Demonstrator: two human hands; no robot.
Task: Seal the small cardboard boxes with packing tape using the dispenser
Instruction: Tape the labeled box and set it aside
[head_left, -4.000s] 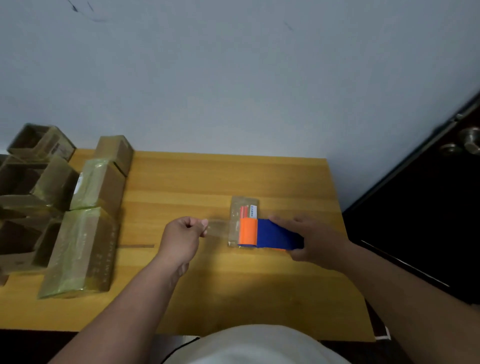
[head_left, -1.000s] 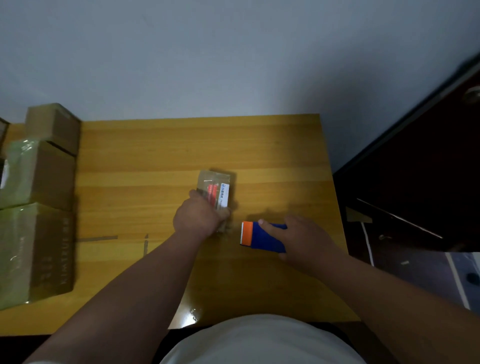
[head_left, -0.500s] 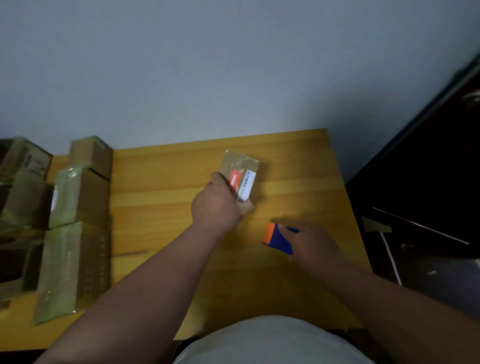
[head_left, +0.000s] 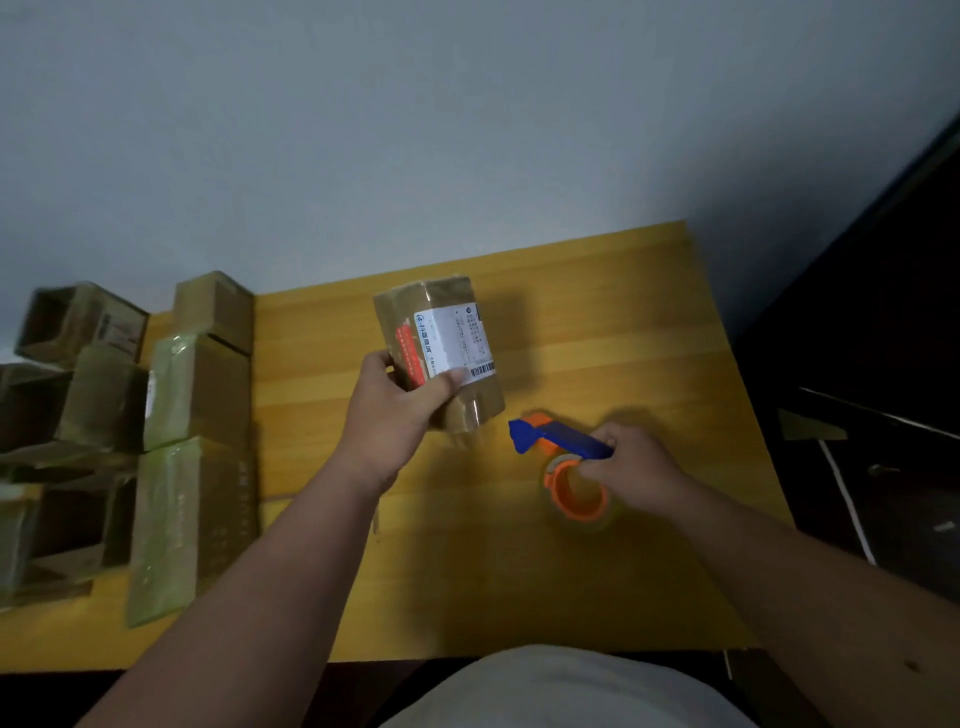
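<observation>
Fingers: left hand (head_left: 395, 410) clamped around small box (head_left: 441, 348) | right hand (head_left: 631, 467) gripping tape dispenser (head_left: 563, 457)

A yellow wooden table (head_left: 597, 597) stands against a plain grey-white wall (head_left: 415, 130).

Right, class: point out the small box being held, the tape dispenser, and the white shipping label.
small box (head_left: 480, 410), head view, on its bare brown lower end.
tape dispenser (head_left: 569, 440), head view, on the blue handle.
shipping label (head_left: 452, 340), head view, on the label's middle.
</observation>
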